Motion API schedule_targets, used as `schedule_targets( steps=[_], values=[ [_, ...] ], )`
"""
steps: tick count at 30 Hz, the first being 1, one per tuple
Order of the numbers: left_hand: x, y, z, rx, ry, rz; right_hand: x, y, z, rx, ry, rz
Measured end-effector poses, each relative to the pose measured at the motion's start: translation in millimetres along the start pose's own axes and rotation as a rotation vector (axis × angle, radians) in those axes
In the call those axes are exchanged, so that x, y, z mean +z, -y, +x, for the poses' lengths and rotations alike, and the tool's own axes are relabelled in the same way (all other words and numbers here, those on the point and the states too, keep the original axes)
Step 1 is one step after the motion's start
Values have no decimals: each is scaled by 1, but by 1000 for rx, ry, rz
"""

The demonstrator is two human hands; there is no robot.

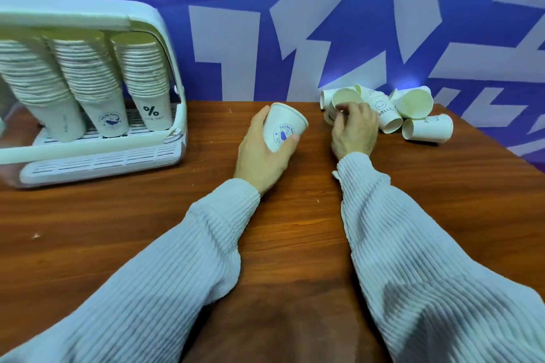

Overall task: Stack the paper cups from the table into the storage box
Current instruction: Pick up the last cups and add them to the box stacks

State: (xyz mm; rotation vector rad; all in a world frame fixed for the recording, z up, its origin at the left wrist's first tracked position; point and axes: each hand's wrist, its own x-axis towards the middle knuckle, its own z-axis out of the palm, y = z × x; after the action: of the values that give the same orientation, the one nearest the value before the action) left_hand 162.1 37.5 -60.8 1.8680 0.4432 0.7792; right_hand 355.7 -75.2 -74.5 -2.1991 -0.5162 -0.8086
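My left hand [259, 153] grips a white paper cup with a blue round logo [284, 127], held above the middle of the wooden table. My right hand [354, 130] reaches into a pile of several loose paper cups [413, 106] lying on their sides at the back right, its fingers curled on one cup [343, 99] whose mouth faces me. The white storage box [165, 38] stands at the back left, open at the front, with three tilted stacks of cups [85, 76] inside.
The wooden table [147, 230] stretches toward me, with its right edge running diagonally at the far right. A blue and white patterned wall [324, 23] stands right behind the box and the pile. My ribbed white sleeves cover the lower part of the view.
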Motion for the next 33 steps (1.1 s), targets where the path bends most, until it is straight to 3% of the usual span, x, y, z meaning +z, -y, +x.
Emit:
schedule_targets(
  steps=[6,12,17,20,26,33],
  values=[
    [-34,-16,-6,29,-130,-41,-34,55,-41,19,88,399],
    [-128,-15,-6,158,-463,-67,-47,158,-61,-70,183,730],
    [-213,-9,-7,159,-764,-73,-24,255,-74,-403,397,689],
    [-246,-4,-5,131,-874,-128,0,295,-84,-498,547,564],
    [-254,5,2,103,-864,-108,30,323,-100,-593,793,278],
    [-252,6,6,145,-652,213,24,304,-103,-486,726,451]
  ],
)
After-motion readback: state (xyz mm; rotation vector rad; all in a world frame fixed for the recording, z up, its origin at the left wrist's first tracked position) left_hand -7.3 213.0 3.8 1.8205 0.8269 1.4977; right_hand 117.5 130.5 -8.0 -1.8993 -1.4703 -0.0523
